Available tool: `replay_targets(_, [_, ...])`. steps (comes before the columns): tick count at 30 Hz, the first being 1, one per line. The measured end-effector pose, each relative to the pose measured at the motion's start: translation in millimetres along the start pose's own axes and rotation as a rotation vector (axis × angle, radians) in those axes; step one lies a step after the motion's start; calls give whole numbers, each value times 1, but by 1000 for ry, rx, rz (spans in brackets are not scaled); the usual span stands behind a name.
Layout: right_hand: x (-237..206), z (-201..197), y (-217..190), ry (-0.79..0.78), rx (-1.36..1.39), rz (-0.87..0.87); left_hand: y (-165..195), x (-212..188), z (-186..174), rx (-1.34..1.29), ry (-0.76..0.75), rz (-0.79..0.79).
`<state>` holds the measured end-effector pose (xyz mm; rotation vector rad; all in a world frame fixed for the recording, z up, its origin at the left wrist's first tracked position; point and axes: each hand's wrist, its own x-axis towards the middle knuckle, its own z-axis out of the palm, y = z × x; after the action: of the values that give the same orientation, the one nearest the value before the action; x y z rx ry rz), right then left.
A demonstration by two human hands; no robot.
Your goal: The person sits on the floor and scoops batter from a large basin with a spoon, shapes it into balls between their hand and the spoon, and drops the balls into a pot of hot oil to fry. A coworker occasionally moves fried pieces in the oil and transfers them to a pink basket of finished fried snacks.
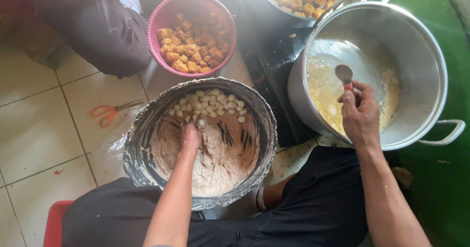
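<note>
Left hand [190,138] closed in the paste [220,154] of the basin [134,144]; right hand [360,115] gripping a spoon [344,74] over the pot [431,56]. Many small balls [210,102] formed at the far rim, much paste left. Fried cubes [193,44] in a pink basket [161,19]; orange scissors [110,112] on tiles. No packages, labels or signs visible.

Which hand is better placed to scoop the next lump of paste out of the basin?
Left. The left hand is already sunk in the pale paste inside the grey basin. The right hand is over the steel pot, occupied holding a spoon.
</note>
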<state>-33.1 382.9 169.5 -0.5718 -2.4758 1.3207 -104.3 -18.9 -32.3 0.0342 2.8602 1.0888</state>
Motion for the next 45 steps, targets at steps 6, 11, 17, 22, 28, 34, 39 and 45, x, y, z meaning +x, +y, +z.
replay_targets(6, [-24, 28, -14, -153, 198, 93, 15, -17, 14, -180, -460, -94])
replay_targets(11, [-56, 48, -33, -199, 209, -12, 34, -30, 25, -119, -482, 182])
replay_targets(17, [-77, 65, -47, -271, 147, -54, 41, -43, 42, 154, -651, 349])
replay_targets(22, [-81, 75, -41, -327, 128, -104, 38, -52, 44, 501, -697, 451])
replay_targets(28, [-81, 76, -35, -357, 102, -27, 17, -75, 31, 291, -851, 93])
replay_targets(34, [-80, 77, -33, -356, 132, -66, 15, -89, 24, 65, -506, 217])
replay_targets(39, [-84, 79, -36, -378, 125, -63, 16, -95, 3, 297, -499, 164])
replay_targets(45, [-94, 86, -49, -388, -34, -56, 26, -104, 17, 0, -556, 73])
